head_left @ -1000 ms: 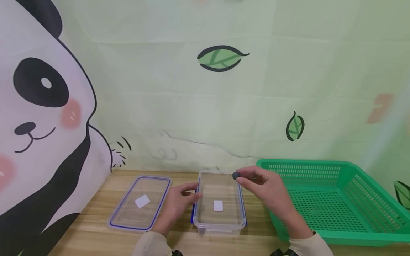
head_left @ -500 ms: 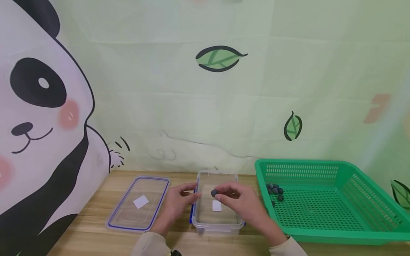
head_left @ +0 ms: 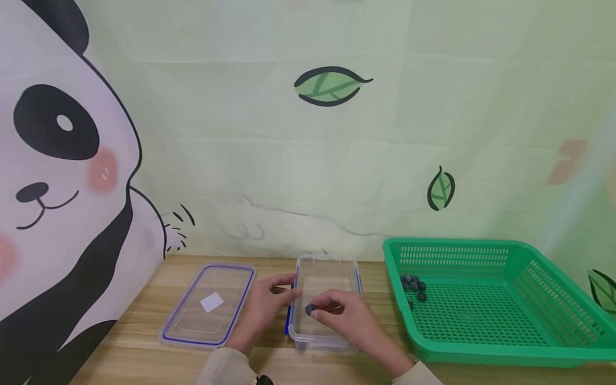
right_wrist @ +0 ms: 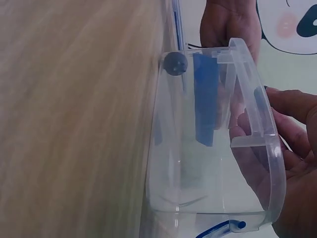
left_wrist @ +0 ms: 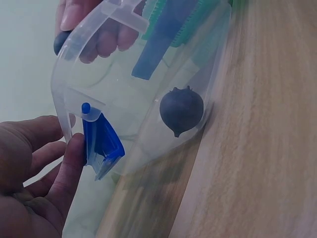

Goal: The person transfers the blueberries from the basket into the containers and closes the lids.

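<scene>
A clear plastic food container point(head_left: 324, 338) with blue side clips stands lidless on the table. My left hand point(head_left: 264, 305) holds its left rim, thumb and fingers at the edge beside a blue clip point(left_wrist: 101, 144). Over the container's opening, my right hand point(head_left: 348, 315) pinches a blueberry point(head_left: 310, 309) between thumb and fingertips. Another blueberry point(left_wrist: 182, 110) lies on the container's floor, seen through the wall in both wrist views; in the head view it cannot be made out. The right hand covers part of the container's near right side.
Left of the container lies its clear lid point(head_left: 183, 327) with a blue seal and a white label point(head_left: 212, 302). A green basket point(head_left: 510, 354) on the right has several blueberries point(head_left: 414, 285) at its left side. A printed cloth point(head_left: 327, 160) hangs behind the table.
My right hand has carried the blueberry leftward from the container's far right rim, then nearer to me over the opening. The left hand has stayed at the left rim.
</scene>
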Demonstrator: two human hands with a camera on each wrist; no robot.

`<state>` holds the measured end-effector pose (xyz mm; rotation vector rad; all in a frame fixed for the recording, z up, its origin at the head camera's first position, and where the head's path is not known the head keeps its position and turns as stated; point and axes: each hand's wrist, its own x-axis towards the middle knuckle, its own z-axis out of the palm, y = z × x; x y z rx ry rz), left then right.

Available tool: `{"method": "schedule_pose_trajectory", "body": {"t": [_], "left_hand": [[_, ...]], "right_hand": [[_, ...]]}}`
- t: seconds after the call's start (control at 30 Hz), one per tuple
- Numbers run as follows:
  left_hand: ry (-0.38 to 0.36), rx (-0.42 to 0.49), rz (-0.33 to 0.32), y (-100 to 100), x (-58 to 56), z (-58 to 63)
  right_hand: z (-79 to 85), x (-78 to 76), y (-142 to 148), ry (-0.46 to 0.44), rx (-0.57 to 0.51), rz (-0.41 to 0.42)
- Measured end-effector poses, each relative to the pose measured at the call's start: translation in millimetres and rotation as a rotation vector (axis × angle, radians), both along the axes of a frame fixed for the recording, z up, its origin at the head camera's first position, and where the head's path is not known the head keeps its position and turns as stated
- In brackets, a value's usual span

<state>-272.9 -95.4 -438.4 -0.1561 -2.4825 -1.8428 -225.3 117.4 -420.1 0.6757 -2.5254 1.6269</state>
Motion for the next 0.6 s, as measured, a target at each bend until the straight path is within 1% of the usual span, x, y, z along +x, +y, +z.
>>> {"method": "schedule_pose_trajectory", "body": {"t": [0.13,0.6], "left_hand": [[-0.004,-0.003,-0.001,0.2,-1.5,0.0],[-0.011,-0.006,-0.002,-0.3,-0.8,-1.7]], "right_hand": [[-0.1,-0.1,-0.1,0.007,0.019,-0.003],[-1.3,-0.5,-1.1,0.017,0.036,-0.023]]}}
